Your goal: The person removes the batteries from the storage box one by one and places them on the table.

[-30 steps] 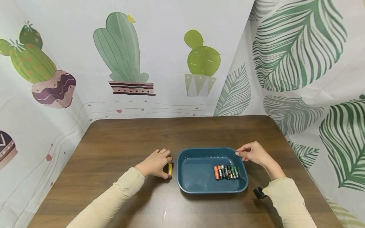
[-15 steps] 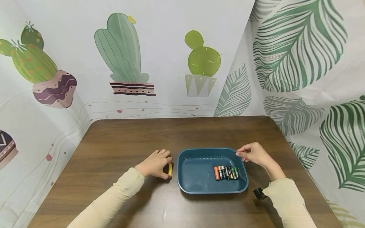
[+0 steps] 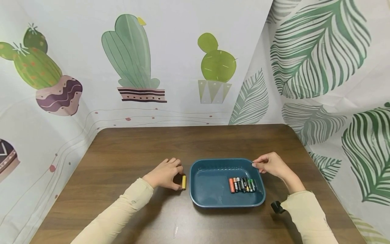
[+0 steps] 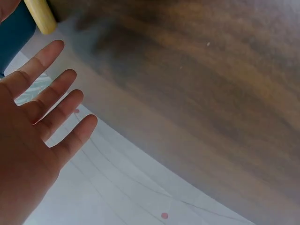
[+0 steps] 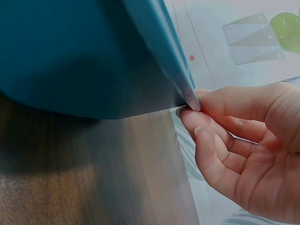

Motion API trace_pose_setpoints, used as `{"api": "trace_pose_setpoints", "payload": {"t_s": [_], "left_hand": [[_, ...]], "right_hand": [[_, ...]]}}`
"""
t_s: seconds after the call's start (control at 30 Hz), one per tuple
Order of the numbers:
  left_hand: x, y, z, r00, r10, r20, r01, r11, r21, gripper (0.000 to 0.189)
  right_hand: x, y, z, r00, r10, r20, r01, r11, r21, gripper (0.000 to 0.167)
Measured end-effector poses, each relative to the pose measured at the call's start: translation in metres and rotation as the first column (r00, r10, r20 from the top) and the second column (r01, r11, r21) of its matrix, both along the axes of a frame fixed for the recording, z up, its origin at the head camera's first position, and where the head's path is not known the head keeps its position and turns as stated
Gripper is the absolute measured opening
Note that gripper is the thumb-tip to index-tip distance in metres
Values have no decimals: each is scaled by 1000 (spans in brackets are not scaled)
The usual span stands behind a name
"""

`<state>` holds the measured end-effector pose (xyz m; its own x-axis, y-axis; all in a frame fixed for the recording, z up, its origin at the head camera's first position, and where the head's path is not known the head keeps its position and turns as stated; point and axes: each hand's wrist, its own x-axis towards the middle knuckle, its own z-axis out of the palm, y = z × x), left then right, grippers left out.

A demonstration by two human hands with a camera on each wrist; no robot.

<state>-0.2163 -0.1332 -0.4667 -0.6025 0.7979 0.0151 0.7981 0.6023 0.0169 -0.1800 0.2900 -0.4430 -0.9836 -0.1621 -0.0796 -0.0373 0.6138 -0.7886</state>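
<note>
My left hand (image 3: 166, 173) is beside a yellow battery (image 3: 184, 182) lying on the table, left of the blue tray (image 3: 195, 200). In the left wrist view its fingers (image 4: 70, 129) are spread and fairly straight, and the battery (image 4: 43, 18) lies beyond the fingertips at the top left. My right hand (image 3: 269, 164) pinches the tray's far right corner; the right wrist view has thumb and finger on the rim (image 5: 180, 77). Inside the tray's right half, several batteries (image 3: 238, 185) in orange, black and green lie side by side in a row.
The brown wooden table (image 3: 146, 145) reaches to a back wall hung with printed cloth of cacti and leaves (image 3: 179, 67). A black strap-like piece (image 3: 277, 206) sits at my right sleeve.
The yellow battery has shifted slightly right, towards the tray, and my left hand has drawn slightly left away from it. My right hand and the tray stay in place.
</note>
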Motion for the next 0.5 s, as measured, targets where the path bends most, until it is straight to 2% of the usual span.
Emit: {"api": "trace_pose_setpoints", "payload": {"t_s": [0.17, 0.33, 0.5], "left_hand": [[0, 4, 1, 1000, -4, -29, 4, 1000, 5, 47], [4, 14, -8, 998, -40, -46, 39, 999, -8, 54], [5, 22, -14, 998, -16, -62, 14, 999, -38, 58]], "right_hand": [[0, 0, 0, 1000, -3, 0, 3, 1000, -1, 17], [1, 0, 0, 1000, -6, 0, 6, 1000, 3, 17], [1, -1, 0, 1000, -7, -3, 8, 1000, 11, 17]]}}
